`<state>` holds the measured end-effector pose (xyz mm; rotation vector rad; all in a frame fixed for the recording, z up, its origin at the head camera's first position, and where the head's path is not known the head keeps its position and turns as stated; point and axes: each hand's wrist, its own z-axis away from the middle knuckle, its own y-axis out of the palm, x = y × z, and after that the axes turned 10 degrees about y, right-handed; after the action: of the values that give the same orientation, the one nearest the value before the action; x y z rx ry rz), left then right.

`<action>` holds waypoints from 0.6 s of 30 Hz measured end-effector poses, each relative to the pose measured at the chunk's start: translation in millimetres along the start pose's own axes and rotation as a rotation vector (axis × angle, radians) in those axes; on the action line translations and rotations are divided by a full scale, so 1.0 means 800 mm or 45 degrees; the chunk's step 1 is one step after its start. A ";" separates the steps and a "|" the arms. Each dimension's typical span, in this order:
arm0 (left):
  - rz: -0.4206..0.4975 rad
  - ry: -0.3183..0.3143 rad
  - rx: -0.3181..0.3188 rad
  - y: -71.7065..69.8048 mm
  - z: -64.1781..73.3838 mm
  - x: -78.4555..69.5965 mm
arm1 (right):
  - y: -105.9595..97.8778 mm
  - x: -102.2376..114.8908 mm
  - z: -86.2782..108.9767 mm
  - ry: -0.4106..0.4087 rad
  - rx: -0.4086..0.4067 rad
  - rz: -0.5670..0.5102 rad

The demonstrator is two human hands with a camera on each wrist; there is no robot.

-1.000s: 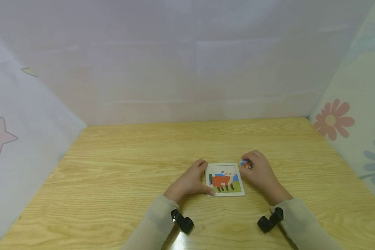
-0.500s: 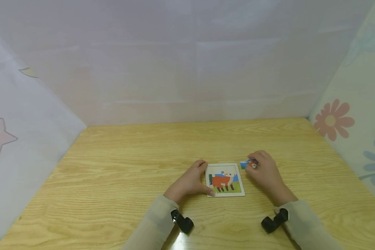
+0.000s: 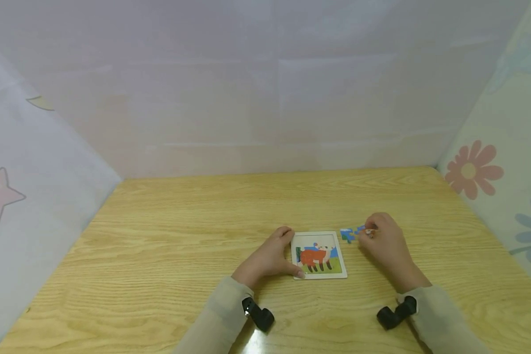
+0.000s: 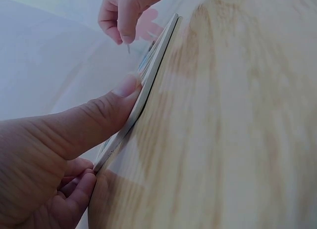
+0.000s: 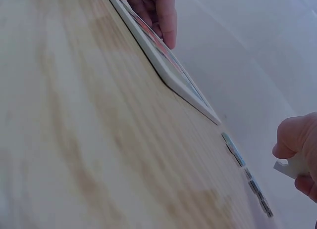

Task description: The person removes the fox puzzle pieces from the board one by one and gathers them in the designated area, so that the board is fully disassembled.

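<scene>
A square white-framed puzzle tray lies flat on the table, with a red fox-like animal picture partly assembled in it; its upper strip is bare. My left hand grips its left side, thumb on the near corner and fingertips at the far one. To the right of the tray, my right hand pinches a small jigsaw piece between thumb and fingers, just above the table. Several blue-and-green jigsaw pieces lie beneath and beside that hand, some of them hidden by it.
The wood-grain table stretches out to both sides and behind the tray. Pale cloth walls enclose it at the back and sides. A black wrist camera sits at each cuff.
My right hand has moved to the right, away from the tray, with the jigsaw piece. More of the loose pieces show beside it now. The left hand and tray have stayed put.
</scene>
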<state>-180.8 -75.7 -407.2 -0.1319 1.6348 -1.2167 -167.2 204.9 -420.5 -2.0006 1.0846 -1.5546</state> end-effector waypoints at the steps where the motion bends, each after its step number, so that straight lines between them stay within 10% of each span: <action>1: 0.000 0.002 -0.002 0.000 0.000 0.000 | -0.001 -0.001 0.000 0.004 -0.010 0.003; 18: -0.011 0.000 -0.013 0.002 -0.001 0.002 | -0.017 -0.014 0.000 0.113 -0.002 0.004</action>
<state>-181.2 -75.6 -409.5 -0.1453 1.6423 -1.2149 -163.3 222.3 -418.3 -1.9459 1.1221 -1.6552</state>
